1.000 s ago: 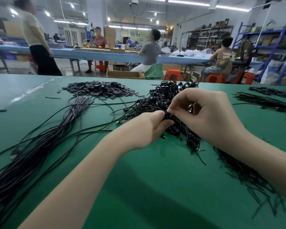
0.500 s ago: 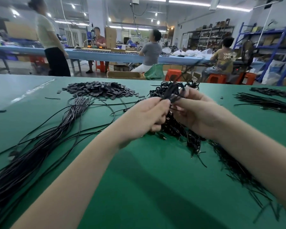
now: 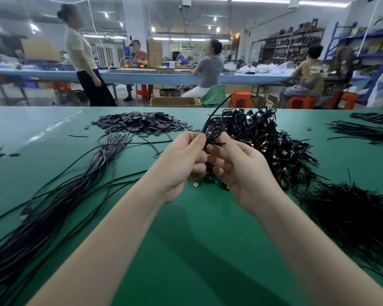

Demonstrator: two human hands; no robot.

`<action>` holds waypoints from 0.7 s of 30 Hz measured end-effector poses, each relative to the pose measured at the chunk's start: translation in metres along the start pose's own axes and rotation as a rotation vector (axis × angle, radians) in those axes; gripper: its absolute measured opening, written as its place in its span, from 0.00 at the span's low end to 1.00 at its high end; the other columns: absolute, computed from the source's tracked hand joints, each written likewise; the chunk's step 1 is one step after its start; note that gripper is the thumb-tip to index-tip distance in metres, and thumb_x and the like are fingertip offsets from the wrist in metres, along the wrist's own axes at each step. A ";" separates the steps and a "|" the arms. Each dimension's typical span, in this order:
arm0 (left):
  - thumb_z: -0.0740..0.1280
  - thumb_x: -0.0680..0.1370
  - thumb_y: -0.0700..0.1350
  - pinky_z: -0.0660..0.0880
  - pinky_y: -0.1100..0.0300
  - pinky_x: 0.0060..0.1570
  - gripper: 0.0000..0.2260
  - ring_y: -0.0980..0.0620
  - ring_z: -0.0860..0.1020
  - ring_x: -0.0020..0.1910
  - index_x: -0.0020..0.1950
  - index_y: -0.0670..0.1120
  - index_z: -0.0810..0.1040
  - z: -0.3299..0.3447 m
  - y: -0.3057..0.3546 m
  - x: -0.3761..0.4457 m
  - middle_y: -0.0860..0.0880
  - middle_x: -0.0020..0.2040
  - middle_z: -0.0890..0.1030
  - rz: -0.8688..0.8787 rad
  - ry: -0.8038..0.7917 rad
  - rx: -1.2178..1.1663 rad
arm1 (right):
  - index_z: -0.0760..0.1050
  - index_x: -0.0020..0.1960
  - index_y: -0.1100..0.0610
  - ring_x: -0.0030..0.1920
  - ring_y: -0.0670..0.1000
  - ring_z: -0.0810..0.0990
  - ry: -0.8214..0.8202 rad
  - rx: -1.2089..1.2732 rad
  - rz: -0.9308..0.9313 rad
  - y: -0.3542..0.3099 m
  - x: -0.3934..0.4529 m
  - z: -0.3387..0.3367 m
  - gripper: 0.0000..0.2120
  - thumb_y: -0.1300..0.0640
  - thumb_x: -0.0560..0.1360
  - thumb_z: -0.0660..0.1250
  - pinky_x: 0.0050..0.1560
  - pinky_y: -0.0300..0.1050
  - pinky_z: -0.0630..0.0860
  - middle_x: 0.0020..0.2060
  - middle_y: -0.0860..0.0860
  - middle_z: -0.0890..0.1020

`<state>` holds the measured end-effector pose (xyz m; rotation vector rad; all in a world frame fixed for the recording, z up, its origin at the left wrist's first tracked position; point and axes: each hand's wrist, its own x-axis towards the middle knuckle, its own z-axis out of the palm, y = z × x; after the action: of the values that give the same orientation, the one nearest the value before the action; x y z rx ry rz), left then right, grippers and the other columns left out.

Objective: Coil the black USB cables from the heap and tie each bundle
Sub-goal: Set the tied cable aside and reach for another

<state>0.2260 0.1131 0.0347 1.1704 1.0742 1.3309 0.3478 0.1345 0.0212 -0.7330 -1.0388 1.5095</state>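
Both hands have come up off the green table since a moment ago, and the coiled bundle now sits raised between them, loops fanned above the fingers. Left hand pinches the coil at its waist, thumb and forefinger clamped so the loops can't spring apart. Right hand curls round the lower part, seemingly working a tie around the middle, with a thin tie end poking up and away. Behind lies the pile of finished bundles; loose straight cables wait at left, spare ties at right.
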 end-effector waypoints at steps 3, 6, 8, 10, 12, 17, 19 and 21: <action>0.57 0.83 0.49 0.61 0.63 0.35 0.07 0.60 0.60 0.22 0.52 0.47 0.70 -0.002 0.001 0.001 0.57 0.27 0.65 -0.021 -0.007 0.040 | 0.81 0.41 0.54 0.33 0.46 0.81 -0.140 -0.180 0.106 -0.010 0.001 -0.008 0.14 0.44 0.63 0.72 0.32 0.35 0.75 0.34 0.49 0.83; 0.57 0.83 0.49 0.60 0.64 0.35 0.07 0.60 0.60 0.22 0.51 0.47 0.69 0.000 -0.001 0.001 0.57 0.26 0.66 -0.044 -0.061 0.064 | 0.82 0.37 0.54 0.32 0.45 0.80 -0.185 -0.292 0.135 -0.018 0.002 -0.017 0.10 0.48 0.61 0.74 0.32 0.36 0.75 0.33 0.49 0.82; 0.58 0.83 0.49 0.60 0.63 0.36 0.07 0.60 0.60 0.23 0.51 0.47 0.69 0.000 -0.002 0.000 0.57 0.26 0.66 -0.057 -0.096 0.062 | 0.83 0.37 0.55 0.32 0.44 0.80 -0.221 -0.337 0.157 -0.023 0.003 -0.022 0.09 0.50 0.61 0.74 0.32 0.35 0.75 0.32 0.49 0.82; 0.58 0.83 0.50 0.63 0.63 0.36 0.07 0.60 0.59 0.23 0.51 0.47 0.69 0.000 -0.003 0.000 0.57 0.27 0.66 -0.076 -0.128 0.042 | 0.83 0.35 0.55 0.32 0.44 0.80 -0.257 -0.359 0.160 -0.027 0.002 -0.026 0.06 0.52 0.62 0.73 0.31 0.34 0.75 0.33 0.50 0.83; 0.58 0.83 0.51 0.69 0.64 0.36 0.08 0.60 0.60 0.23 0.51 0.48 0.70 -0.002 -0.004 0.000 0.57 0.28 0.65 -0.102 -0.165 0.007 | 0.83 0.34 0.54 0.32 0.43 0.81 -0.270 -0.376 0.132 -0.028 0.001 -0.027 0.05 0.53 0.63 0.73 0.30 0.33 0.75 0.33 0.49 0.84; 0.60 0.82 0.51 0.75 0.61 0.36 0.09 0.59 0.60 0.22 0.52 0.45 0.71 -0.005 -0.003 0.000 0.55 0.28 0.62 -0.214 -0.255 -0.258 | 0.83 0.35 0.54 0.33 0.43 0.80 -0.290 -0.480 0.004 -0.033 0.001 -0.027 0.05 0.58 0.70 0.72 0.32 0.33 0.75 0.33 0.49 0.83; 0.61 0.81 0.51 0.75 0.61 0.36 0.10 0.59 0.60 0.22 0.54 0.44 0.71 -0.005 -0.004 0.001 0.56 0.28 0.62 -0.231 -0.281 -0.309 | 0.82 0.36 0.55 0.33 0.43 0.80 -0.311 -0.478 0.006 -0.035 -0.001 -0.028 0.03 0.57 0.69 0.72 0.32 0.33 0.75 0.33 0.49 0.84; 0.61 0.81 0.51 0.75 0.61 0.36 0.13 0.59 0.60 0.22 0.56 0.43 0.76 -0.004 -0.006 0.001 0.56 0.28 0.62 -0.239 -0.300 -0.320 | 0.82 0.38 0.55 0.33 0.43 0.80 -0.287 -0.544 -0.040 -0.036 -0.001 -0.029 0.03 0.58 0.70 0.73 0.32 0.33 0.75 0.32 0.49 0.83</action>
<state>0.2230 0.1146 0.0279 0.9331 0.7272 1.0543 0.3889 0.1402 0.0409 -0.8731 -1.7093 1.3280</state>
